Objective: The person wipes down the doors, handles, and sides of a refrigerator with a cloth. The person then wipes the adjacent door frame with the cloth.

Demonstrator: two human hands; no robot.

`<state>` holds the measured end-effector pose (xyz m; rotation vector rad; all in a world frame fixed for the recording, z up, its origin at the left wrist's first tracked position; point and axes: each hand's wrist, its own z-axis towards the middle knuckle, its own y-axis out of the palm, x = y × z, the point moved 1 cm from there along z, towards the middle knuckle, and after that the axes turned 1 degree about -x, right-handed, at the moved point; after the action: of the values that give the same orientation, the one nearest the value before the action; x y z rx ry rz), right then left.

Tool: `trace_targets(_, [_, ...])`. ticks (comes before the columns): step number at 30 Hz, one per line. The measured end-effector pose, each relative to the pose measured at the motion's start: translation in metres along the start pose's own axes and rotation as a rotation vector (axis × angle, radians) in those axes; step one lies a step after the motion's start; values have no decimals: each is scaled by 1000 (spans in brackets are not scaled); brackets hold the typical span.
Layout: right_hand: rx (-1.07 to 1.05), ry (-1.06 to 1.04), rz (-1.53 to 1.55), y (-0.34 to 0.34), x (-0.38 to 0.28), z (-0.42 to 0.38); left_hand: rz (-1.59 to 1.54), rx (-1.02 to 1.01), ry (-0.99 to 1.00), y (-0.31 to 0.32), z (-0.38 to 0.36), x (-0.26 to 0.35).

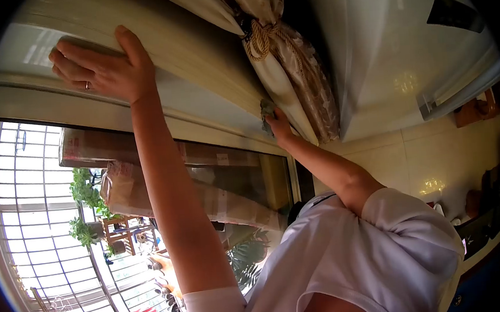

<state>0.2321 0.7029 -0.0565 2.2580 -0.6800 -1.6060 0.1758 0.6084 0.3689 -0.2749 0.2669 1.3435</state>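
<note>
My left hand (102, 68), with a ring on one finger, is at the upper left on the pale frame panel (199, 93) above the glass. Its thumb stands apart from the other fingers, which bend a little, and I see nothing held in it. Near the middle, my right hand (281, 128) has its fingers closed on a crumpled grey cloth (267, 117). The cloth is against the end of the same frame, close beside the curtain (309, 88). Part of the cloth is hidden by the fingers.
A gold rope (260, 39) ties the curtain. A glossy white cabinet or appliance (370, 49) with a handle (460, 92) stands to the right over a tiled floor (377, 156). Behind the glass are cardboard boxes (230, 201), green plants (87, 190) and a window grille (40, 228).
</note>
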Motion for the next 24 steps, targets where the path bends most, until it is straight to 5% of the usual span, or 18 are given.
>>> trace_targets(4, [33,-5,-156,29,-54,-27,-26,24,36,3,1,-3])
trace_targets(6, [44,-411,-280,36,-48,-18,-16,35,62,1,0,-3])
trace_targets(7, [42,-406,-283,32,-36,-12,-14,30,60,0,0,-2])
trace_targets(10, [8,-352,-179,14,-22,0,-34,-7,-21,-2,2,1])
trace_targets(12, [94,89,-117,-1,-15,-2,-49,-7,-33,-3,1,2])
trace_targets(13, [94,88,-117,-1,-15,-2,-48,-7,-34,-2,2,1])
trace_targets(17, [-72,-55,-109,9,-23,5,-19,29,18,-3,3,-2])
trace_targets(18, [-34,-384,-236,21,-29,10,-7,27,14,-2,2,-1])
trace_targets(20, [8,-705,-363,28,-35,8,-19,19,2,-1,2,-2])
trace_targets(23, [-63,-669,-265,28,-46,-4,-55,22,-12,-1,2,-2])
trace_targets(24, [-42,-388,-234,22,-52,-15,-82,32,-18,-2,2,-1])
